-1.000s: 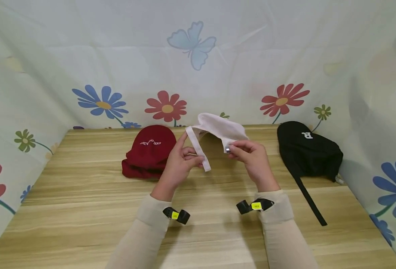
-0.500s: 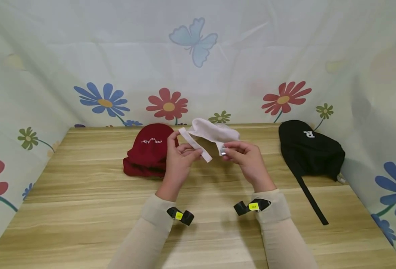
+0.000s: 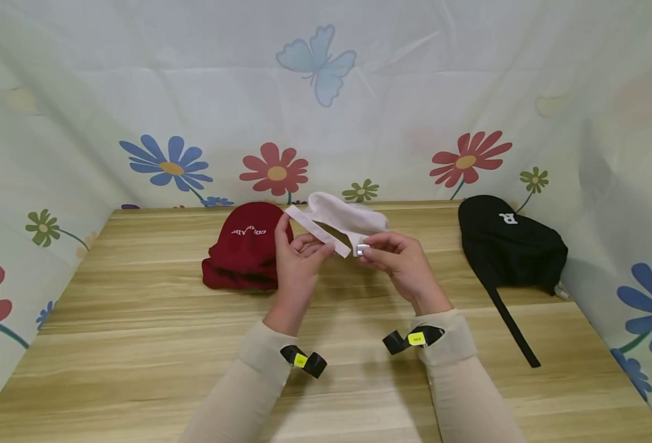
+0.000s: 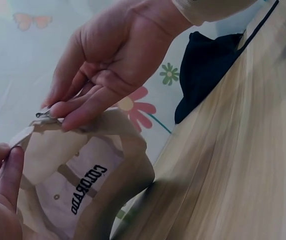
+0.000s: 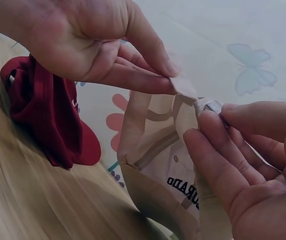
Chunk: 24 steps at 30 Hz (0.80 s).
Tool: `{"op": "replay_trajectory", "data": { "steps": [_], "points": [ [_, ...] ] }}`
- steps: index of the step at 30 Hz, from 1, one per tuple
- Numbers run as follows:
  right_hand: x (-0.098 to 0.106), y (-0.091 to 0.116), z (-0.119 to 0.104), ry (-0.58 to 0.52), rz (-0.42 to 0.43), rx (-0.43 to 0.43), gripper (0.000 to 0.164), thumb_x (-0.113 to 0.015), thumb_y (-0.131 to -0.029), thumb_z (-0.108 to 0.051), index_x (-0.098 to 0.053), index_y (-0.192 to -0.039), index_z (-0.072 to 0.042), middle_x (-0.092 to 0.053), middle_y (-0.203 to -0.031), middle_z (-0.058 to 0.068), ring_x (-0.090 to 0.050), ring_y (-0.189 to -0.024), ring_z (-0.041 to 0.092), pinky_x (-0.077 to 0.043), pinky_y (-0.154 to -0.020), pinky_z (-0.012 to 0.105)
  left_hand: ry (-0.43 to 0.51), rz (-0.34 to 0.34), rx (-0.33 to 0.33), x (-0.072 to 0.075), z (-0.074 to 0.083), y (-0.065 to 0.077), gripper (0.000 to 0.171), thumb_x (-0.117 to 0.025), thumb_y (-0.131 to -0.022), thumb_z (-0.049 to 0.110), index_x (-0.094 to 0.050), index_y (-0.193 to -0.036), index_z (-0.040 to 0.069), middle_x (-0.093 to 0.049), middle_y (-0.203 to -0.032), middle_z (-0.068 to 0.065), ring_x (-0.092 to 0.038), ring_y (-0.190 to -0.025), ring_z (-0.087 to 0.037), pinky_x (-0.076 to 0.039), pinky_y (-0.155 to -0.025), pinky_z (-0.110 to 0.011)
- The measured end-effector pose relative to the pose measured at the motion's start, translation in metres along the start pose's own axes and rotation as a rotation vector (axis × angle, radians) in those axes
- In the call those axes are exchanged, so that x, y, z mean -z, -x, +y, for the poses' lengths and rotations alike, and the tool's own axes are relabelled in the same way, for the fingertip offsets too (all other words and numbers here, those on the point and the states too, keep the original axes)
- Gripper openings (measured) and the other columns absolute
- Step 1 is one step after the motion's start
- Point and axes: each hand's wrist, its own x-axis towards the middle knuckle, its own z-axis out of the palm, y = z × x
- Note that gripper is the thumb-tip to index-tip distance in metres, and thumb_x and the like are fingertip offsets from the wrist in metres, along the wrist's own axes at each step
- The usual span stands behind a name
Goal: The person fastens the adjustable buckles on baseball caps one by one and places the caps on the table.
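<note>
A pale pink cap (image 3: 348,213) is held up over the table between both hands, its inside and dark lettering showing in the wrist views. My left hand (image 3: 298,264) pinches the cap's loose back strap (image 3: 317,231) between thumb and fingers. With thumb and fingertips my right hand (image 3: 406,261) grips the silver metal buckle (image 3: 362,249) on the other side of the back opening. In the right wrist view, the strap's end (image 5: 183,86) lies right at the buckle (image 5: 212,106).
A dark red cap (image 3: 248,246) lies on the wooden table (image 3: 137,344), left of my left hand. To the right rests a black cap (image 3: 508,252) with a white letter, its long strap (image 3: 516,332) stretched toward the front. Flower-printed cloth (image 3: 204,92) walls the back and sides.
The strap end and the buckle have come close together. My left hand has tilted the strap flatter, and my right hand has moved left with the buckle. The cap has shifted slightly left.
</note>
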Motion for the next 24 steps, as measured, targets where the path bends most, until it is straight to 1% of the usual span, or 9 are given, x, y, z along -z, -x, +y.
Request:
{"op": "replay_trajectory", "data": {
  "steps": [5, 10, 14, 20, 24],
  "points": [
    [-0.004, 0.0, 0.0, 0.018, 0.015, -0.011, 0.011, -0.064, -0.088, 0.005, -0.067, -0.095, -0.002, -0.065, -0.091, 0.007, -0.068, -0.078, 0.016, -0.06, -0.078, 0.032, -0.014, 0.004, -0.024, -0.002, 0.001, 0.003, 0.096, -0.075, -0.076, -0.01, -0.023, -0.148, 0.028, -0.065, -0.091, -0.003, -0.07, -0.079, -0.015, -0.059, -0.077, -0.029],
    [-0.008, 0.0, 0.001, 0.008, 0.039, -0.008, 0.01, -0.063, -0.088, 0.007, -0.065, -0.097, 0.003, -0.065, -0.089, 0.006, -0.069, -0.076, 0.015, -0.06, -0.077, 0.031, 0.001, 0.011, -0.032, -0.004, 0.003, 0.004, 0.099, -0.074, -0.076, -0.012, -0.02, -0.15, 0.027, -0.065, -0.09, -0.002, -0.069, -0.079, -0.014, -0.059, -0.077, -0.026],
    [-0.012, -0.001, 0.003, -0.003, 0.061, -0.006, 0.011, -0.063, -0.088, 0.008, -0.063, -0.098, 0.005, -0.065, -0.086, 0.005, -0.069, -0.075, 0.015, -0.06, -0.076, 0.03, 0.015, 0.019, -0.025, -0.005, 0.004, 0.004, 0.1, -0.073, -0.076, -0.013, -0.019, -0.15, 0.026, -0.064, -0.089, -0.001, -0.068, -0.078, -0.013, -0.058, -0.077, -0.025],
    [-0.017, -0.001, 0.006, -0.021, 0.08, -0.005, 0.009, -0.063, -0.088, 0.007, -0.061, -0.097, 0.005, -0.065, -0.084, 0.005, -0.069, -0.074, 0.015, -0.06, -0.077, 0.033, 0.031, 0.039, -0.024, -0.006, 0.004, 0.005, 0.101, -0.073, -0.076, -0.014, -0.018, -0.151, 0.027, -0.064, -0.09, -0.001, -0.068, -0.077, -0.013, -0.058, -0.077, -0.024],
    [-0.02, -0.001, 0.008, -0.04, 0.086, -0.019, 0.008, -0.062, -0.089, 0.007, -0.061, -0.094, 0.001, -0.065, -0.084, 0.006, -0.07, -0.074, 0.015, -0.06, -0.077, 0.033, 0.033, 0.046, -0.04, -0.007, 0.002, 0.005, 0.102, -0.073, -0.076, -0.014, -0.019, -0.151, 0.029, -0.063, -0.092, 0.0, -0.067, -0.078, -0.012, -0.058, -0.077, -0.023]
  ]
}}
